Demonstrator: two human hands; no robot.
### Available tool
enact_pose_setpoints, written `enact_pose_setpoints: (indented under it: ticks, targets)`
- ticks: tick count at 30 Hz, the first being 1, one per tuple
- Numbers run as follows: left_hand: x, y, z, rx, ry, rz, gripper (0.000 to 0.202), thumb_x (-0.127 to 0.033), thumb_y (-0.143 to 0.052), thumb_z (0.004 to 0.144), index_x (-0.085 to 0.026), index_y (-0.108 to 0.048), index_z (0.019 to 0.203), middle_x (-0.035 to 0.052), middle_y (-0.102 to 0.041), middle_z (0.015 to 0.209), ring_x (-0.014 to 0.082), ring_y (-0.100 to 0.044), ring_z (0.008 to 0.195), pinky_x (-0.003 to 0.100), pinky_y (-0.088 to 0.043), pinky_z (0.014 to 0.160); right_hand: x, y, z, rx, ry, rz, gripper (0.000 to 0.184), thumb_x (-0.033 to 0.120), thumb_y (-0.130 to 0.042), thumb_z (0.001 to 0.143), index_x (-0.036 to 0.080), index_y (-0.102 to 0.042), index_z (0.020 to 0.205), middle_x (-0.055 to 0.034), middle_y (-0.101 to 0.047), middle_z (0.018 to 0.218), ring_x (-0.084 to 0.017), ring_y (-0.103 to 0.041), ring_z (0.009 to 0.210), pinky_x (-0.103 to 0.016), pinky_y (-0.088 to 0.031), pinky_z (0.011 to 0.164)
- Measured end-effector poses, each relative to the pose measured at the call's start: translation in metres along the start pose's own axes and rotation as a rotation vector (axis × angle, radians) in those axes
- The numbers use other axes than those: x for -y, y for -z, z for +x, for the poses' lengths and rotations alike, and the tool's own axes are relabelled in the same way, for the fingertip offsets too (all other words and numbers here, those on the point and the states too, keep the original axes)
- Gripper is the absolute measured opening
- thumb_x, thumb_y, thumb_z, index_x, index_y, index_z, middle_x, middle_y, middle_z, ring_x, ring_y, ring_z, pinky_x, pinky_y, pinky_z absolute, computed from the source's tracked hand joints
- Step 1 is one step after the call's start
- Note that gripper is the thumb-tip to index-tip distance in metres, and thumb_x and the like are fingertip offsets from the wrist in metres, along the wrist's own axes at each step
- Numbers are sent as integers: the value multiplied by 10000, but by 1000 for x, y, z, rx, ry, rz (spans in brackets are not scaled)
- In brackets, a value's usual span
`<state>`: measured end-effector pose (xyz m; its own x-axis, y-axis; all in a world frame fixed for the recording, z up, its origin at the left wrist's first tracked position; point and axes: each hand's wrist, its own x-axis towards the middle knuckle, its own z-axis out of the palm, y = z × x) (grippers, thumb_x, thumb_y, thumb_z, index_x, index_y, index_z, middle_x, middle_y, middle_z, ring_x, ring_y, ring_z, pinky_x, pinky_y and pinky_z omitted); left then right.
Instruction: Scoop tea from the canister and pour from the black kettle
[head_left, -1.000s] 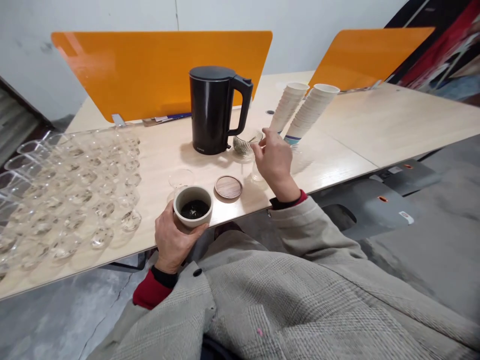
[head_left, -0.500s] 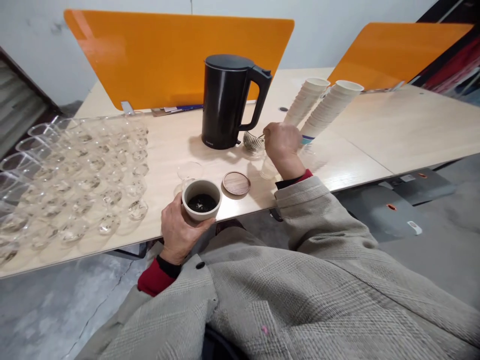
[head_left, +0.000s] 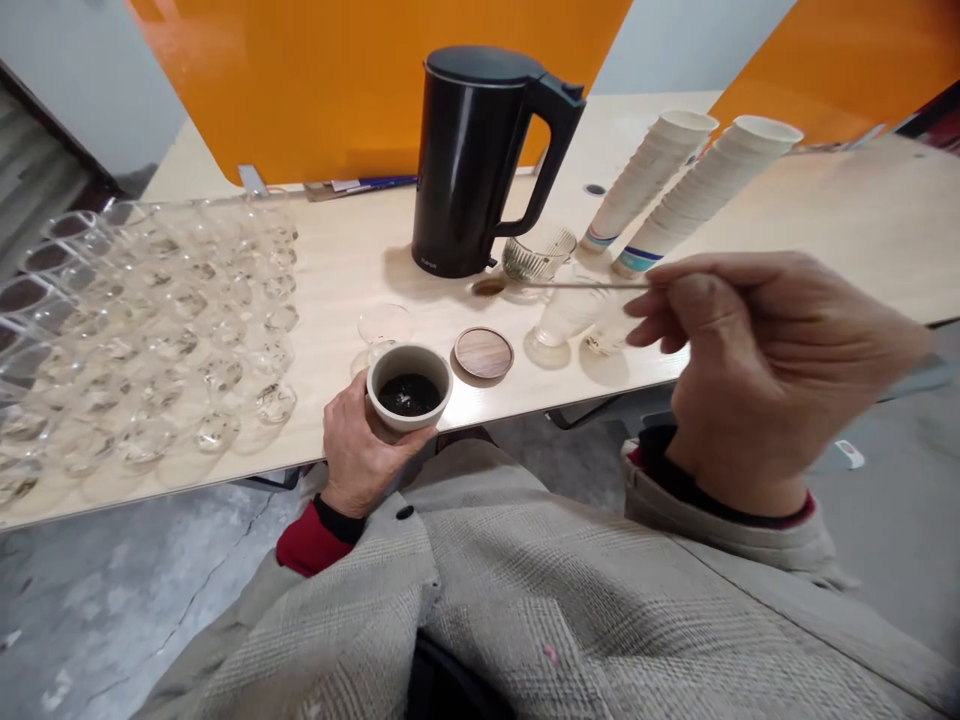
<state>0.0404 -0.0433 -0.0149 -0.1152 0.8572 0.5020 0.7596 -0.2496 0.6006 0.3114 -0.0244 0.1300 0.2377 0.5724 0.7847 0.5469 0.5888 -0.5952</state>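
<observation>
The left hand (head_left: pixel 364 455) is holding a pale grey, round, thick-walled cup (head_left: pixel 397 422), its fingers and thumb curling around the outside; the cup is sitting upright in the grip at the near edge of a light wood-topped table (head_left: pixel 337 260), and dark liquid (head_left: pixel 409 395) is showing inside. On the right, the right hand (head_left: pixel 750 360) is pinching the end of a long, thin-handled spoon (head_left: pixel 592 285) between thumb and forefinger, the other fingers bending in below. The spoon is pointing left, nearly level, its brownish bowl end showing near the foot of a tall, glossy black kettle (head_left: pixel 469 170). Its handle is passing in front of a ribbed clear glass bowl (head_left: pixel 538 255), which is standing just right of the kettle. A round brown wooden coaster (head_left: pixel 484 353) is lying to the right of the cup, and clear, see-through cups (head_left: pixel 566 320) are standing farther right. Two leaning-looking stacks of white paper cups (head_left: pixel 675 185) are rising at the far right, while many transparent cups (head_left: pixel 172 340) are filling the table's left side. An orange upright panel (head_left: pixel 300 90) is standing behind the kettle.
</observation>
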Motion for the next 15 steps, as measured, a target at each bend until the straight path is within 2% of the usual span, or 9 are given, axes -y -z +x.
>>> enact_pose_setpoints:
  ticks: [4, 9, 12, 15]
  targets:
    - [-1, 1, -1, 9, 14, 21, 1016, -703, -900, 644, -207, -530, 1450, 171, -715, 1377, 387, -709, 1238, 540, -554, 1069, 5, -9, -12, 269, -11, 32, 175, 241, -687, 1019, 361, -814, 1022, 9, -757, 785, -195, -704, 601, -352, -544, 507]
    - [-1, 2, -2, 28, 10, 35, 1036, -699, -908, 634, -207, -517, 1458, 165, -708, 1375, 384, -701, 1245, 529, -547, 1070, 1, -22, -18, 526, 129, 15, 188, 173, -660, 1025, 320, -775, 1051, 31, -787, 814, -149, -722, 624, -301, -579, 572]
    - [-1, 3, -3, 43, 25, 54, 1040, -718, -904, 628, -212, -521, 1452, 164, -704, 1378, 390, -691, 1255, 536, -542, 1073, 2, -31, -20, 614, 246, -80, 192, 191, -632, 1038, 327, -767, 1035, 20, -782, 790, -168, -735, 676, -311, -587, 623]
    - [-1, 3, -4, 49, 17, 61, 1039, -746, -882, 647, -212, -516, 1460, 166, -706, 1368, 391, -689, 1253, 544, -543, 1069, 0, -40, -25, 629, 338, -135, 189, 182, -617, 1034, 309, -756, 1031, 13, -762, 756, -167, -708, 665, -308, -559, 613]
